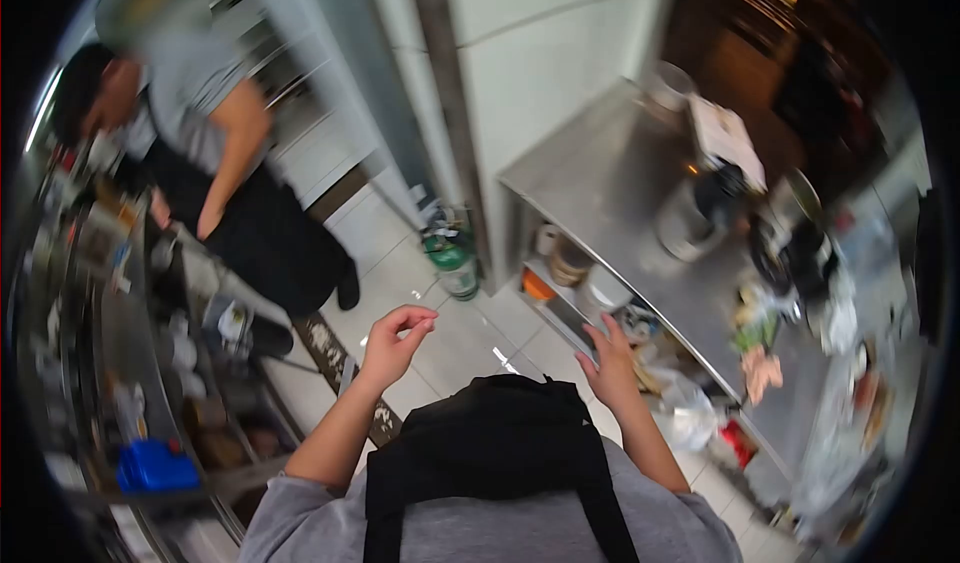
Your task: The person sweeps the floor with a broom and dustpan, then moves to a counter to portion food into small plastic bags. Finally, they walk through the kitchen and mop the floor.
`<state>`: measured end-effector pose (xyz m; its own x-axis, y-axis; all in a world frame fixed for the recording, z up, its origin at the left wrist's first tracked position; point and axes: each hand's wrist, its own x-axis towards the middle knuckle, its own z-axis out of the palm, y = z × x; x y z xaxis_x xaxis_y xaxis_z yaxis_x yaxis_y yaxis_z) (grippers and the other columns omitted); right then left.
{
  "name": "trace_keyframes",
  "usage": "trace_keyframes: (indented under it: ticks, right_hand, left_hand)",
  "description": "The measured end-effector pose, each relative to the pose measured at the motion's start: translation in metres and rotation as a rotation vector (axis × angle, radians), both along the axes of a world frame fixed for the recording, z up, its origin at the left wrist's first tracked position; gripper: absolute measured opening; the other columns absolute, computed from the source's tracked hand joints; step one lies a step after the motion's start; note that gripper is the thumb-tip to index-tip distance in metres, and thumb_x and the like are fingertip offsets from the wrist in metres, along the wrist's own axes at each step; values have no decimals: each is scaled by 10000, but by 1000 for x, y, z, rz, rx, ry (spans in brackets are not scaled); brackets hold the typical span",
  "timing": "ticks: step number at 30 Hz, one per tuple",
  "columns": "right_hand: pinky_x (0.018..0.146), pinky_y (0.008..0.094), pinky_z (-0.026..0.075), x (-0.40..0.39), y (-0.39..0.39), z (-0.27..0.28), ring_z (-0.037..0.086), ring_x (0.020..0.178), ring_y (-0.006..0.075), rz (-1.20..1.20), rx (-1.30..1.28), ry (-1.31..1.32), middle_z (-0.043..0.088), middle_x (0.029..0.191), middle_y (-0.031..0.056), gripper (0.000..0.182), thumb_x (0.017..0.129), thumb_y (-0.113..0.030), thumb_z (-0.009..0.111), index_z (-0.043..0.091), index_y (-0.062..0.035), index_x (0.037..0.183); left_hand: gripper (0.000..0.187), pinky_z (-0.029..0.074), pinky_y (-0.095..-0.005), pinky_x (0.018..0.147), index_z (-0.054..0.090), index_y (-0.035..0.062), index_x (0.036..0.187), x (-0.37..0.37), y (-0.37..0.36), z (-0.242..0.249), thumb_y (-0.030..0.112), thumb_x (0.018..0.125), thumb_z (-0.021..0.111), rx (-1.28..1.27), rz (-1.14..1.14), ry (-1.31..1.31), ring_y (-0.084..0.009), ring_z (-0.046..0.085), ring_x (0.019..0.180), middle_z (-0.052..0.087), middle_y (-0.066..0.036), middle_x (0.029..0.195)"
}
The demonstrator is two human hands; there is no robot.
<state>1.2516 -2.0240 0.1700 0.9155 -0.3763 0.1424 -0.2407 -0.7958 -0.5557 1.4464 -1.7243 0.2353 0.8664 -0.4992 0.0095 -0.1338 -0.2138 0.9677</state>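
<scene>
Writing: none can be read; the labels on the bottles and packets are too blurred.
Left hand (392,343): raised over the floor, empty, fingers curled loosely inward with thumb and fingertips near each other.
Right hand (610,365): empty, fingers spread a little, hanging just beside the near edge of the steel table (610,178), not touching it as far as can be seen.
Apron (498,443): black cloth with straps, worn over a grey top, near and between the two arms.
Steel table: brushed metal, smooth and grey, running far to near on the right; a round metal pot (688,225) stands on it, with dark pans and loose wrappers nearer.
Lower shelf (570,288): under the table, holding round tubs and bowls.
Green cylinder (452,255): stands on the floor by the table's far leg.
Floor (455,338): pale square tiles, glossy.
Co-worker (205,133): far left, in grey shirt and dark apron, bent over a crowded counter.
Blue box (155,466): plastic, near left on the counter rack.
Wall (540,53): large white panels.
</scene>
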Motion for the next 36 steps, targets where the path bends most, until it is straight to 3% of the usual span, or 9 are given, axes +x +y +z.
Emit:
trace_keyframes:
  ticks: [5, 7, 13, 18, 22, 25, 27, 31, 36]
  right_hand:
    - [1027, 457, 364, 81, 11, 3, 418, 1264, 394, 138, 11, 3, 408, 1396, 205, 441, 813, -173, 700, 561, -81, 1221]
    - [1038, 444, 361, 121, 11, 0, 418, 1265, 396, 184, 24, 7, 414, 1389, 209, 423, 820, -166, 693, 564, -73, 1212]
    - [1013, 366, 400, 290, 47, 11, 485, 1237, 283, 437, 712, 6, 489, 1347, 150, 403, 931, -169, 580, 489, -54, 1306]
    - [1014, 400, 396, 444, 142, 56, 408, 1312, 271, 719, 1286, 173, 356, 1473, 133, 600, 1018, -439, 358, 199, -116, 1497]
    - [1037, 438, 364, 569, 218, 63, 349, 1342, 278, 690, 1366, 242, 309, 1495, 129, 648, 997, -515, 348, 198, -135, 1500]
    - [1025, 451, 365, 653, 261, 27, 352, 1336, 273, 576, 1418, 219, 300, 1499, 121, 687, 975, -546, 391, 213, -133, 1494]
    - [1009, 435, 373, 703, 273, -10, 366, 1321, 272, 343, 1363, 245, 309, 1493, 102, 697, 963, -540, 434, 229, -129, 1487]
    - [945, 415, 398, 776, 268, -92, 433, 1219, 244, 26, 1261, 322, 386, 1408, 61, 599, 955, -471, 484, 318, -156, 1437]
    - [855, 414, 430, 842, 277, -152, 477, 1094, 223, -176, 1149, 367, 461, 1293, 42, 495, 946, -443, 498, 409, -176, 1354]
  left_hand:
    - [119, 461, -265, 810, 670, 40, 1001, 66, 53, -3, 57, 891, 626, -9, 141, -29, -132, 608, 903, 653, -44, 957]
    - [167, 447, -311, 886, 669, 73, 1029, 104, 67, 5, 78, 863, 654, 119, 280, -458, -206, 574, 1053, 616, -91, 1107]
    - [341, 299, -404, 1097, 594, 101, 1230, 244, 98, 69, 170, 897, 625, 430, 322, -702, -316, 363, 1355, 373, -186, 1449]
    - [712, 195, -430, 1138, 278, 174, 1495, 364, 108, 134, 642, 962, 211, 131, 269, -274, -304, 231, 1425, 285, -135, 1526]
    - [751, 189, -442, 1141, 293, 175, 1489, 425, 139, 136, 681, 937, 241, 126, 356, -194, -314, 200, 1432, 259, -131, 1537]
    - [681, 161, -345, 1152, 365, 46, 1438, 448, 174, 116, 556, 991, 302, 80, 464, -250, -274, 234, 1423, 328, -180, 1497]
    - [713, 177, -456, 1142, 258, 169, 1499, 469, 209, 92, 635, 959, 266, 128, 435, -180, -313, 143, 1445, 194, -117, 1560]
    - [685, 188, -411, 1144, 180, 72, 1497, 495, 233, 69, 306, 965, 543, 346, 309, -288, -305, 164, 1443, 191, -190, 1544]
    - [626, 272, -399, 1114, 201, 90, 1492, 538, 288, 25, 158, 964, 531, -121, 422, 48, -300, 284, 1390, 227, -153, 1530]
